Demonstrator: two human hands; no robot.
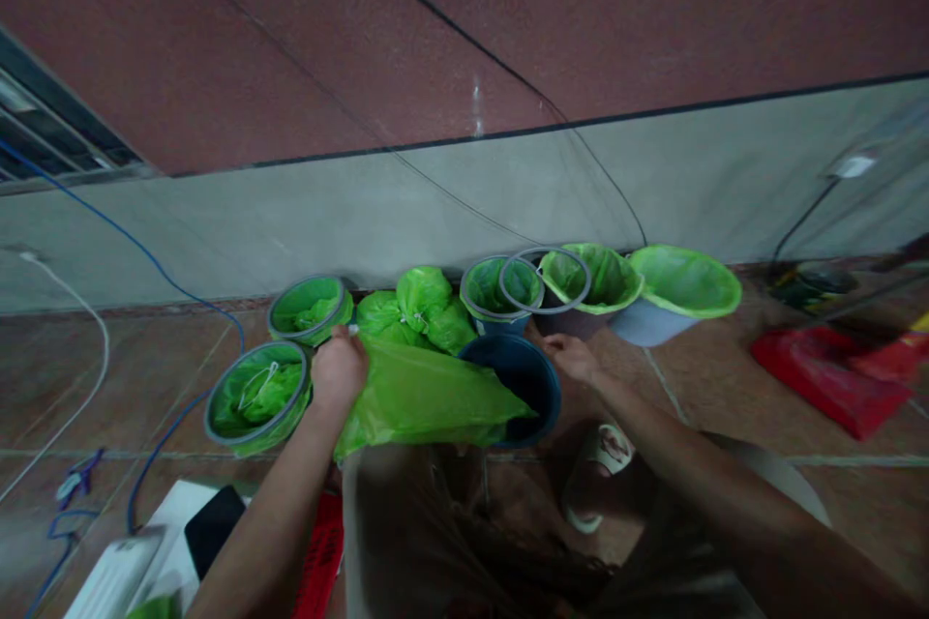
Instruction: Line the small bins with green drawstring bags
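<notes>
My left hand (pixel 340 369) is closed on the edge of a green trash bag (pixel 428 392). The bag is stretched out sideways, and its right end hangs over the mouth of a dark blue trash bin (pixel 546 406). My right hand (pixel 575 358) is at the right side of that bin's rim, fingers curled and apparently gripping it. Just behind the bin lie knotted green bags (pixel 425 300). A loose grey ring (pixel 586 282) rests across the lined bin (pixel 475 282) and the brownish lined bin (pixel 616 285).
A pale lined bin (pixel 657 329) stands by the wall. Two ringed bins (pixel 210 416) (pixel 272 314) are at left. A red dustpan (pixel 813 377) lies at right. Blue cable (pixel 156 261) crosses the left floor. A red crate (pixel 319 561) and white box (pixel 116 580) are near me.
</notes>
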